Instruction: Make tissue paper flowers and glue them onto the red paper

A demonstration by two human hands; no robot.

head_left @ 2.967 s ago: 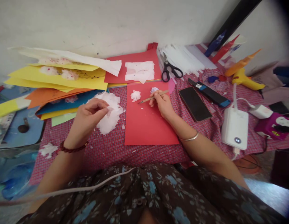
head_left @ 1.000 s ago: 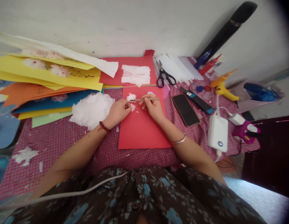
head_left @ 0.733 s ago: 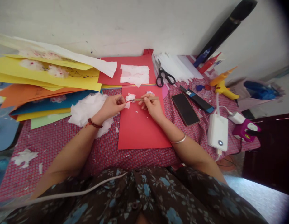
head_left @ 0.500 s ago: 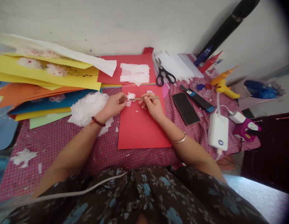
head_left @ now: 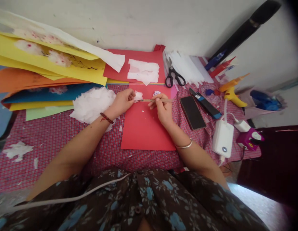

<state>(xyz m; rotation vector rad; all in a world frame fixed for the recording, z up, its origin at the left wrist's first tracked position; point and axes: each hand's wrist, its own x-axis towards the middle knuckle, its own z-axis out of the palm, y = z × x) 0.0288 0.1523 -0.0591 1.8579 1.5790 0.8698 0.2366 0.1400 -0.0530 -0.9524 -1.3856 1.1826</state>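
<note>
Near the red paper's point(head_left: 149, 131) far edge, a stick point(head_left: 167, 100) is held by right fingers point(head_left: 159, 101); left fingers point(head_left: 130, 93) are narrowed, contents unclear.

Runs free on the near side of the right hand point(head_left: 163, 108), over the red sheet point(head_left: 146, 133); meets the phone point(head_left: 192, 113) to that hand's right, the paper heap point(head_left: 92, 104) beside the left hand point(head_left: 122, 101), the thin stick point(head_left: 146, 100) between both.

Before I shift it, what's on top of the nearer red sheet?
White paper tuft, purplish cluster, tiny scraps; anything beneath the left hand and right hand is hidden.
</note>
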